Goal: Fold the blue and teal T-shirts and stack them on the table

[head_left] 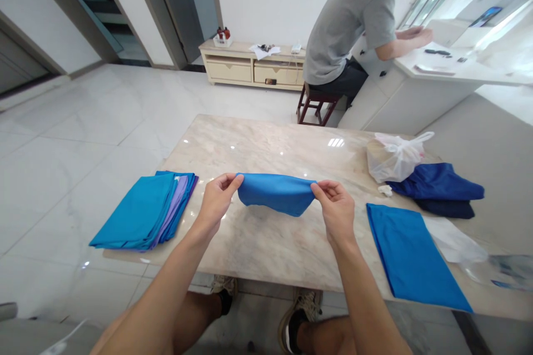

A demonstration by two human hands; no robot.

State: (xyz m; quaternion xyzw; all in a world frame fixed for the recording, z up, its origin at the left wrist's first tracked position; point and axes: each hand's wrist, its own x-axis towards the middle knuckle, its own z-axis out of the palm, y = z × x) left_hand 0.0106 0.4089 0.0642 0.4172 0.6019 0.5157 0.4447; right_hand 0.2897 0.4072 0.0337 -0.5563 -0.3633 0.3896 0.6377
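Note:
A blue piece of cloth (pixel 276 193) is stretched between my two hands above the marble table. My left hand (pixel 217 199) pinches its upper left corner between thumb and fingers. At the upper right corner, my right hand (pixel 335 208) grips it the same way. The cloth's lower edge hangs loose, just over the tabletop. To the left lies a stack of folded cloths (pixel 135 211), mostly teal-blue with some purple layers. A flat folded blue cloth (pixel 412 252) rests on the right side of the table.
The marble table (pixel 266 249) spans the front. On its right are a tied white plastic bag (pixel 393 158), dark blue fabric (pixel 443 186) and a clear plastic bag (pixel 502 269). Beyond, a person in a grey shirt (pixel 353 22) sits on a stool (pixel 316 105) beside a low cabinet (pixel 229 71).

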